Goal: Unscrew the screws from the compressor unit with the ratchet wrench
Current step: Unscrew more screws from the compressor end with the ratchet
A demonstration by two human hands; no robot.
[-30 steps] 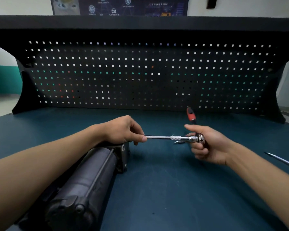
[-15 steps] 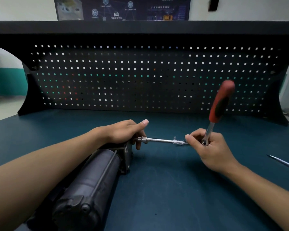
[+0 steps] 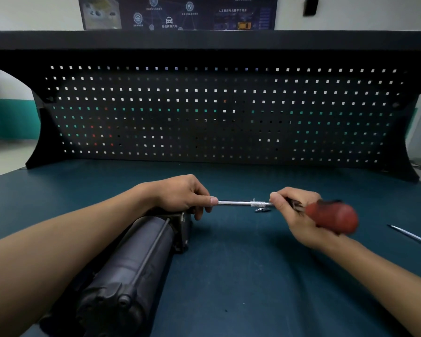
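Head camera looks down on a dark teal bench top [image 3: 253, 276]; a black cylindrical metal compressor unit [image 3: 136, 261] lies at lower left, its far end pointing toward the middle of the bench; the left hand [image 3: 180, 195] rests over that far end, fingers curled and pinching the left tip of a slim chrome extension shaft [image 3: 243, 203] held level between the hands; the right hand [image 3: 299, 215] is closed round the ratchet wrench with a red-and-black handle [image 3: 331, 216], the handle blurred; a small metal piece [image 3: 262, 210] lies just below the shaft; a thin steel rod [image 3: 413, 237] lies near the right edge; a black perforated pegboard [image 3: 204, 117] stands behind.
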